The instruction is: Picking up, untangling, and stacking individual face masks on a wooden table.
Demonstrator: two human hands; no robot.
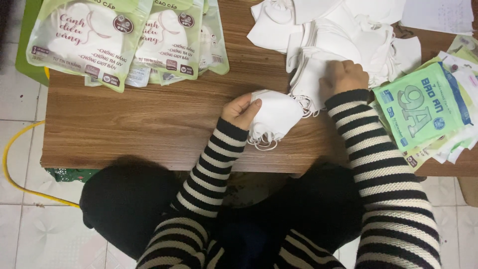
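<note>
Gripping a small stack of folded white face masks (275,115), the left hand (242,110) is curling its thumb over the top edge and its fingers around the near side, so the stack is being held just above the wooden table (149,129), close to the table's front edge, with thin white ear loops (262,144) dangling below it. Just to the right, the right hand (343,76) is lying knuckles up on the big loose pile of white masks (343,35) that is spreading over the far right part of the table; its fingers are bent down into the pile and seem to be pressing or pinching a mask there, though exactly what they are closing on is hidden under the hand. Both wrists are coming out of black-and-white striped sleeves (366,149), and the person is sitting low at the table with dark trousers (129,199) showing beneath it. On the far left of the table, several pale green pouches (94,40) with clear windows, each holding white masks, are overlapping one another. At the right edge, just beside the right forearm, a fanned stack of flat green and white printed bags (423,112) is lying partly over the table's side. Below the table, a yellow cord (10,164) is curving across the pale tiled floor (20,229).
</note>
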